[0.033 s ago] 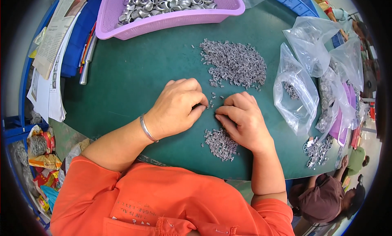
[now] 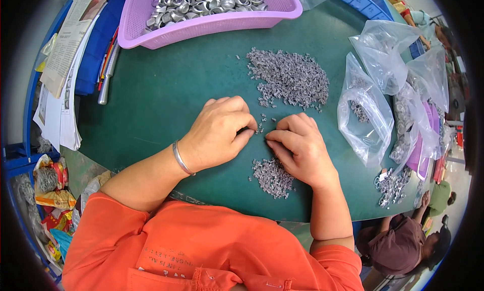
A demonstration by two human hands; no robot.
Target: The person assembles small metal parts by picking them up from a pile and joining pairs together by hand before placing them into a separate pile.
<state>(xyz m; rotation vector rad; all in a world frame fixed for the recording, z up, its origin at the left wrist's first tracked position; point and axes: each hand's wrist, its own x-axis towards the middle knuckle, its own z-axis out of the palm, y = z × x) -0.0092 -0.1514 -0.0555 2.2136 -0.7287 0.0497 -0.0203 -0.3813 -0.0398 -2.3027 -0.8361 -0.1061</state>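
I see bare tabletop [image 2: 156, 99] left of my left hand [image 2: 217, 132]; the large parts heap [image 2: 290, 77] ahead, plastic bags [image 2: 368, 114] rightward obstruct.

Two hands on table: left hand [image 2: 218, 132], right hand [image 2: 298, 147]. Two heaps of small grey parts: large heap [image 2: 290, 78] beyond hands, small heap [image 2: 273, 176] beneath right hand. One pink basket [image 2: 212, 24] far beyond left hand.

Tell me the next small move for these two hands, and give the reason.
Probably slide the right hand back to drop its piece on the small pile just below it. Both hands, the left hand too, pinch over loose bits between them, and the big pile lies farther off.
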